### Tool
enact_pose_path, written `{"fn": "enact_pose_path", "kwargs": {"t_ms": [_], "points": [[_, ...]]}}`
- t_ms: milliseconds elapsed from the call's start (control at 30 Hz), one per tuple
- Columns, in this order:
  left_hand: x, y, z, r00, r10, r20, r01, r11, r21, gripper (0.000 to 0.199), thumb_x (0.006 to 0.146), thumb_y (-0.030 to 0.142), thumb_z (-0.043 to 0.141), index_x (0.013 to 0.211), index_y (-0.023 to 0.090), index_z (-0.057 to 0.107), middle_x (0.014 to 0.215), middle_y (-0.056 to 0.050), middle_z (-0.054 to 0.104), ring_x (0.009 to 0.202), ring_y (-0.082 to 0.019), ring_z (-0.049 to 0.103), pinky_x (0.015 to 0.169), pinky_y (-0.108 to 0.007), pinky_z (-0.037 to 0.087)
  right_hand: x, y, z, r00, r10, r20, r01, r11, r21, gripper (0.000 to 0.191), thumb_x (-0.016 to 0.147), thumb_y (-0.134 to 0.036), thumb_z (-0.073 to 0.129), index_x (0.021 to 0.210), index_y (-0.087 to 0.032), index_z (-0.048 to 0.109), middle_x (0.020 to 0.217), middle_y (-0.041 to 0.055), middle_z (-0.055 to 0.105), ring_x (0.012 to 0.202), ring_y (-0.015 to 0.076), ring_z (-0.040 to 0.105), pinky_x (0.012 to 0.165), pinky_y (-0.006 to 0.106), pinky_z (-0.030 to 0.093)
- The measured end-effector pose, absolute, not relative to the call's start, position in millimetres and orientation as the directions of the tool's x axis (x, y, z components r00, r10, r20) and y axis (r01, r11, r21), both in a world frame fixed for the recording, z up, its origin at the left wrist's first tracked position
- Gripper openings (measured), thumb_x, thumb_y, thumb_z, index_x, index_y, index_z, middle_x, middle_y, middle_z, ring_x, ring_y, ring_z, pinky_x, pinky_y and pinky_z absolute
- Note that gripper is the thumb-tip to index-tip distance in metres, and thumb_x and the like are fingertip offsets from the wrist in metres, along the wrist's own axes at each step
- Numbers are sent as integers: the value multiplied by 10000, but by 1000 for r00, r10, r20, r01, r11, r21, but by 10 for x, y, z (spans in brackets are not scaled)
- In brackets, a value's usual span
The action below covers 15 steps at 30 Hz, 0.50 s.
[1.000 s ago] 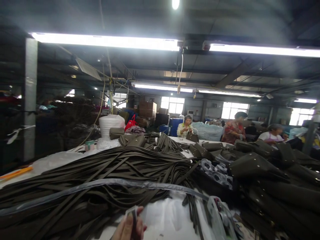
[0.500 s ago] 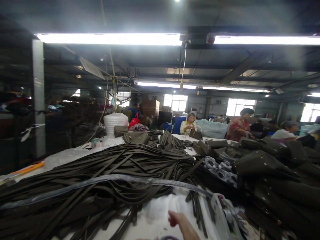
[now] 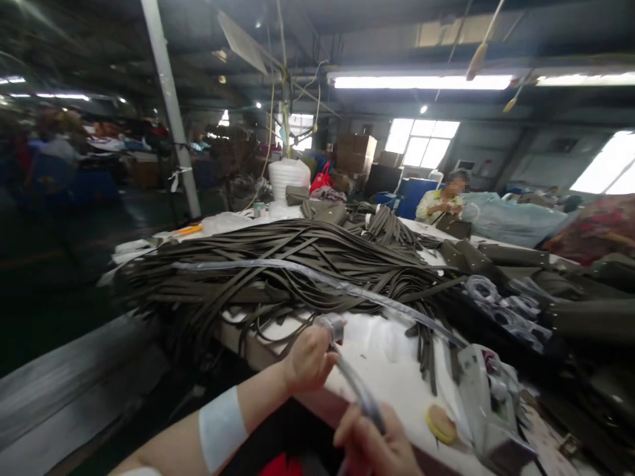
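Observation:
My left hand (image 3: 308, 360) is closed around a small coil of shiny grey plastic strip (image 3: 333, 326) above the table's front edge. From that coil the strip runs down to my right hand (image 3: 380, 437), whose fingers pinch it lower down near the bottom of the view. Behind my hands lies a big heap of dark olive straps (image 3: 278, 284). A long greyish plastic-like band (image 3: 342, 285) stretches across the heap toward a grey device (image 3: 489, 396) at the right. A yellow-rimmed round disc (image 3: 440, 424) lies between that device and my right hand.
Several clear coiled strips (image 3: 496, 307) rest on black material at the right, beside dark olive bag pieces (image 3: 590, 317). A co-worker (image 3: 441, 201) sits across the table (image 3: 391, 370) handling a dark piece. A white foam roll (image 3: 288, 180) stands at the back.
My view has turned left and down. Earlier one hand showed low over the table; now both hands are in sight, with the grey strip between them.

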<state>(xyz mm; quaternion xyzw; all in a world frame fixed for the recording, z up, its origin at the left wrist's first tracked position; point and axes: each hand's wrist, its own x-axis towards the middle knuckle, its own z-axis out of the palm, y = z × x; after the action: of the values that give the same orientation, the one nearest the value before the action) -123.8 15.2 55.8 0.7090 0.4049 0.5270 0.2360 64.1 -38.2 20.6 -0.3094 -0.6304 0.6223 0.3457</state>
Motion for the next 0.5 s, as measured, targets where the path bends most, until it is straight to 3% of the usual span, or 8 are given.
{"fn": "enact_pose_path", "kwargs": {"t_ms": [67,133,200,233,300,333,433,500], "points": [[-1201,87,432,243,844,477,441,-535,721,466,866,585,534,855,150,700,761,-99,617,779,-241,580,833,-342,415,854,-139,338,-497,864,76,-60,52,-997,582,890,-637,474,664,-141,678,452,-9,465,383,83,388,403,208,303],[-1134,23,368,257,898,358,495,-440,749,479,919,536,460,711,164,678,627,-54,563,621,-182,534,678,-287,396,1020,129,412,-374,925,60,46,83,-995,512,892,-593,494,707,-147,663,483,-6,499,397,98,412,417,226,343],[-1080,-20,365,225,954,199,465,-285,838,564,949,550,377,642,167,654,521,-16,510,509,-141,472,559,-254,340,1096,322,417,-206,967,149,269,203,-942,411,825,-515,611,980,-139,673,713,53,641,611,172,586,600,295,496],[-1063,-34,381,215,971,109,407,-191,893,598,945,582,356,632,164,647,473,3,477,461,-127,439,516,-243,313,1092,369,398,-168,961,221,371,270,-889,481,790,-462,652,1144,-138,625,892,93,677,792,219,635,755,354,524],[-1043,-59,445,249,967,-58,231,-1,973,645,913,660,354,624,155,632,395,40,398,377,-102,362,454,-229,282,992,354,333,-224,919,324,455,393,-800,664,759,-360,663,1361,-153,472,1223,142,612,1122,270,577,1013,439,434],[-1036,-71,493,291,949,-117,128,82,988,657,893,691,365,628,150,627,372,53,367,348,-93,328,432,-224,277,901,299,292,-290,900,327,432,427,-794,669,778,-326,635,1395,-167,435,1293,142,576,1185,269,546,1056,443,402],[-1029,-98,686,373,913,-164,-167,240,956,656,865,723,400,706,131,636,376,76,339,324,-83,293,412,-221,314,547,39,156,-481,858,181,276,344,-897,386,903,-316,512,1264,-192,561,1093,100,667,1004,232,629,904,363,509],[-1064,-97,803,258,963,-83,-309,163,937,627,863,710,437,842,122,655,441,67,400,375,-97,368,473,-245,408,346,-125,78,-564,825,40,216,194,-957,316,971,-388,440,1074,-185,660,878,67,678,820,204,649,749,312,541]]}}
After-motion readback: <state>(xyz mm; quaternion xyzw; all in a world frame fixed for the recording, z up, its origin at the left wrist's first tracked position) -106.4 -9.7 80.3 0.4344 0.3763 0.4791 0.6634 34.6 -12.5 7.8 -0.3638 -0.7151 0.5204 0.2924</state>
